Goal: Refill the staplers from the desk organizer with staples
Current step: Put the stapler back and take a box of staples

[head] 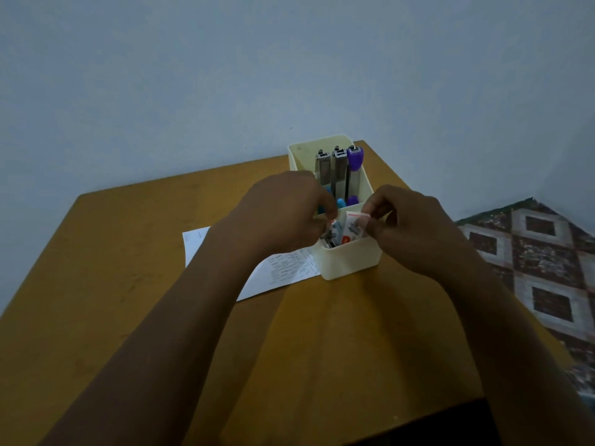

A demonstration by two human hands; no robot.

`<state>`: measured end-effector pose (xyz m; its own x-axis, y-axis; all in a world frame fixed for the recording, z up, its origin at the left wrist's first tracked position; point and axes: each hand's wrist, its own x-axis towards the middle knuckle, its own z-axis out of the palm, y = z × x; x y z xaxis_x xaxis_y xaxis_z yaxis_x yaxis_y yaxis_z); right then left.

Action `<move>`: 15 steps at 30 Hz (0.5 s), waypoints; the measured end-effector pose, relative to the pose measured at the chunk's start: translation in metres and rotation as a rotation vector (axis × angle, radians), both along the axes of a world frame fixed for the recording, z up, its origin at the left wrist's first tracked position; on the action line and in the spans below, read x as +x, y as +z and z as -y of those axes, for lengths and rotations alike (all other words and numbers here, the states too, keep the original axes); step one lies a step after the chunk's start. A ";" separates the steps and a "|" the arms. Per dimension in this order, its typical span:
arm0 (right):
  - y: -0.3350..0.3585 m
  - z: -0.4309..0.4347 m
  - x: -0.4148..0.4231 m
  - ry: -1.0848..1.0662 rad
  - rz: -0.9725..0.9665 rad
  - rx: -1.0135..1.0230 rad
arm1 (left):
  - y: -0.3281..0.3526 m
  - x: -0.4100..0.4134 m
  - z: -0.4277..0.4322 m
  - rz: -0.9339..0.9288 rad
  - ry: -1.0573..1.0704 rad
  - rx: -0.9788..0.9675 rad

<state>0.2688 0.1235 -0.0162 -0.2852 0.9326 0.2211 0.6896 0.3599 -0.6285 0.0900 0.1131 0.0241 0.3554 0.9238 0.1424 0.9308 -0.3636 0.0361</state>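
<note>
A cream desk organizer (pixel 349 260) stands on the wooden table. Its far compartment holds three staplers upright: two with blue ends (pixel 323 170) and one purple (pixel 354 159). The near compartment holds small staple boxes (pixel 346 238). My right hand (pixel 409 226) pinches a white and red staple box (pixel 354 222) above the near compartment. My left hand (pixel 286 210) reaches into the same compartment with curled fingers; its fingertips are at another small box (pixel 333 228), and I cannot tell whether they grip it.
A printed sheet of paper (pixel 277 268) lies on the table (pixel 161 284) to the left of the organizer, partly under my left arm. A patterned mat (pixel 541 252) covers the floor to the right. A plain wall is behind.
</note>
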 end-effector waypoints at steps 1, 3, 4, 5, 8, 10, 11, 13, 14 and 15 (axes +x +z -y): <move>-0.001 0.000 0.000 -0.003 -0.002 0.004 | 0.001 0.002 0.000 -0.018 -0.005 0.005; -0.002 0.001 0.000 -0.018 0.004 0.026 | 0.001 0.006 0.000 -0.070 -0.023 0.022; -0.002 0.002 -0.001 -0.025 0.011 0.036 | 0.002 0.009 0.000 -0.103 -0.029 0.029; -0.003 0.002 -0.001 -0.030 0.019 0.043 | 0.002 0.011 0.000 -0.132 -0.029 0.032; -0.006 0.002 -0.002 -0.035 0.057 0.043 | 0.003 0.018 0.000 -0.178 -0.011 0.038; -0.006 0.001 -0.002 -0.033 0.078 0.040 | 0.002 0.021 0.000 -0.192 -0.002 0.050; -0.005 0.001 -0.001 -0.029 0.082 0.039 | 0.002 0.022 0.001 -0.201 0.000 0.058; -0.003 0.001 -0.001 -0.015 0.087 0.038 | 0.002 0.025 0.002 -0.221 0.007 0.070; -0.003 0.001 -0.001 -0.009 0.089 0.037 | 0.002 0.027 0.002 -0.227 0.011 0.074; -0.002 0.001 0.000 -0.006 0.088 0.037 | 0.003 0.028 0.002 -0.232 0.016 0.080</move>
